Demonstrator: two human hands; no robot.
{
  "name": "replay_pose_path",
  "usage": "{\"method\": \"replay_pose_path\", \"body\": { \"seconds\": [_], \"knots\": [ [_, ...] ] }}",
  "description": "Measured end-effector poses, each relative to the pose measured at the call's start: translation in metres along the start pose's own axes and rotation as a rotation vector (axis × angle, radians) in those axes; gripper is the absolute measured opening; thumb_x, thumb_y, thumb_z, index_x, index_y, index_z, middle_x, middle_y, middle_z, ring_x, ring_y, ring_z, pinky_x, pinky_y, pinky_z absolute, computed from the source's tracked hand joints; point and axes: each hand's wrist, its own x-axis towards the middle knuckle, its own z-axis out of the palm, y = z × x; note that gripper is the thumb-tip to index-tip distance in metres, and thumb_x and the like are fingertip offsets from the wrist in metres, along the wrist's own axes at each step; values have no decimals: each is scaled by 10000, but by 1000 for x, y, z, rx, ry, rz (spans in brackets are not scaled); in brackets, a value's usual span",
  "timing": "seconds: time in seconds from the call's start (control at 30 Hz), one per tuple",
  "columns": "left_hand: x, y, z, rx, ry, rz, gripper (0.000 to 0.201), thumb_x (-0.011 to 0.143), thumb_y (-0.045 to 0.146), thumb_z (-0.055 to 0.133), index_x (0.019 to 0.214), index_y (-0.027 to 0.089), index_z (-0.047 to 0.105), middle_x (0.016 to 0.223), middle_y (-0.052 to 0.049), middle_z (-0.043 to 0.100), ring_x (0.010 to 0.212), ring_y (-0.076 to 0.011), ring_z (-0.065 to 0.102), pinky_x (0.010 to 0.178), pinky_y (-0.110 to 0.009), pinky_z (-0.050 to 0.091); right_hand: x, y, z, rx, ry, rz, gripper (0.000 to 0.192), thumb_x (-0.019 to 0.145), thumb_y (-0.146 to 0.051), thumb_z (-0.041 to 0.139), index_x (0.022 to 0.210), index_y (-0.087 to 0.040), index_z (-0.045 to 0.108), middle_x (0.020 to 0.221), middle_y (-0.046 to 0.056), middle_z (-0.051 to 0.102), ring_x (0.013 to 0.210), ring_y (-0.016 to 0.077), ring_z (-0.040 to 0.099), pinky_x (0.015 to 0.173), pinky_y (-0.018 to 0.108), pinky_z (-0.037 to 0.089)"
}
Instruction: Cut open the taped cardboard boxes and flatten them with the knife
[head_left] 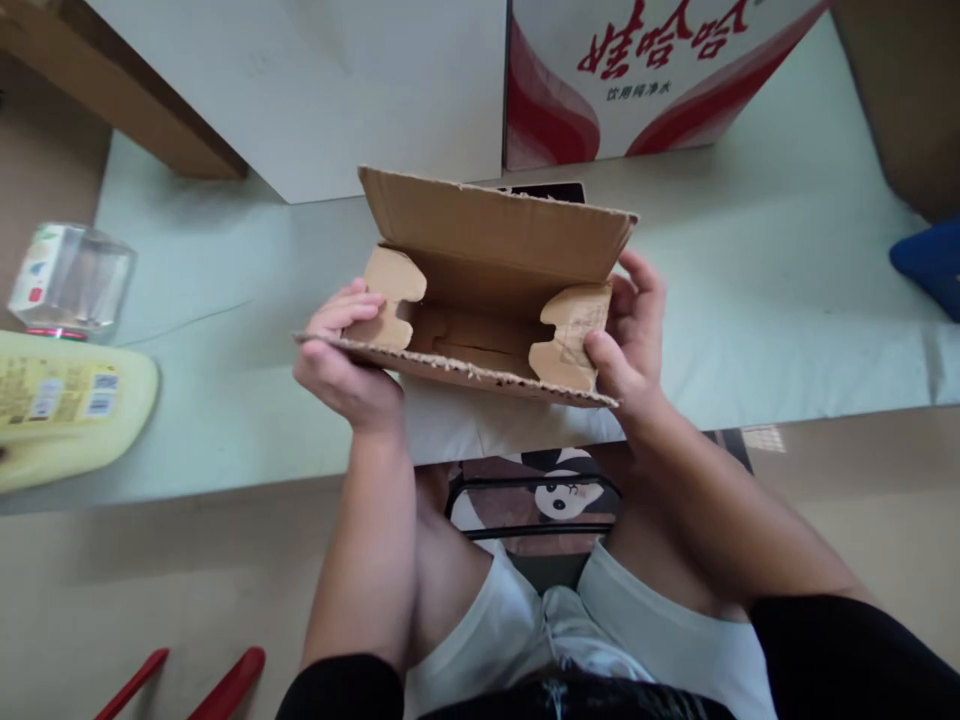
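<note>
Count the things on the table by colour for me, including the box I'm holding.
Brown: 1, corrugated cardboard box
Red and white: 1, printed carton
Yellow: 1, bottle
Clear: 1, plastic container
Blue: 1, cloth-like item
Total: 5

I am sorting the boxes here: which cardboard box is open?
The small brown box held by the left hand and right hand; its flaps stand open, while the red-and-white printed box behind looks closed.
</note>
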Motion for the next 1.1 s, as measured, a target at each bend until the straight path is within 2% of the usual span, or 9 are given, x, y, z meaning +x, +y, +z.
{"method": "replay_pose_path", "body": {
  "seconds": [0.07, 0.13, 0.27, 0.4, 0.5, 0.63, 0.83, 1.0, 1.1],
  "knots": [
    [-3, 0, 4, 27, -21, -47, 396, 972, 500, 533, 807, 211, 748, 792, -3, 748, 918, -186, 735, 1004, -412, 543, -4, 0, 0, 68, 9, -10, 641, 906, -650, 477, 1468, -405, 289, 1293, 70, 574, 1170, 286, 614, 999, 521, 543],
    [-5, -2, 5, 75, -62, -113, 306, 943, 467, 594, 934, 207, 755, 929, -12, 767, 977, -193, 729, 1011, -411, 547, -8, -2, 0, 86, 59, -23, 500, 940, -596, 451, 1394, -393, 398, 1274, 63, 586, 1197, 283, 610, 1012, 511, 535],
    [-3, -11, 1, 146, -154, -160, 357, 908, 498, 619, 1127, 236, 721, 1195, -23, 738, 1171, -235, 686, 1087, -433, 517, -11, -1, 5, 165, 130, -75, 250, 963, -480, 438, 1100, -333, 586, 1168, 44, 591, 1210, 272, 577, 1060, 496, 472],
    [0, -15, -2, 124, -197, -156, 285, 913, 419, 621, 1111, 253, 740, 1213, -8, 744, 1218, -231, 672, 1126, -446, 505, -8, 4, 7, 249, 111, -133, 260, 940, -519, 472, 1050, -311, 581, 1075, 43, 555, 1116, 258, 576, 994, 464, 475],
    [0, -15, -5, 110, -216, -154, 225, 911, 383, 624, 1032, 245, 753, 1162, -3, 760, 1190, -222, 687, 1129, -466, 506, -6, 5, 1, 193, 53, -152, 261, 940, -524, 493, 1051, -296, 554, 1102, 50, 549, 1135, 265, 566, 991, 475, 473],
    [-3, -11, -9, 144, -234, -175, 262, 917, 440, 619, 1039, 236, 731, 1195, -22, 737, 1229, -242, 664, 1165, -498, 466, -6, 2, -13, 102, -30, -130, 303, 937, -551, 491, 1056, -278, 547, 1137, 73, 574, 1178, 288, 565, 1027, 516, 478],
    [-31, 15, -5, 251, -296, -212, 262, 959, 429, 548, 1058, 266, 728, 1244, -30, 701, 1320, -268, 603, 1218, -529, 383, -15, -2, -39, 97, -27, -111, 350, 926, -595, 480, 967, -263, 584, 1115, 80, 587, 1147, 292, 594, 1049, 558, 488],
    [-68, 46, 2, 256, -322, -148, 274, 980, 452, 522, 1082, 310, 733, 1293, -2, 679, 1304, -257, 615, 1211, -539, 391, -25, -3, -68, 51, 13, -109, 275, 923, -470, 492, 827, -243, 613, 1094, 73, 553, 1190, 298, 572, 1098, 588, 438],
    [-76, 57, 2, 293, -342, -152, 278, 985, 467, 516, 1096, 325, 728, 1307, 5, 670, 1316, -253, 602, 1216, -533, 387, -27, -1, -77, 76, -22, -79, 224, 884, -404, 517, 787, -234, 624, 1105, 70, 541, 1211, 307, 557, 1121, 600, 407]
  ]
}}
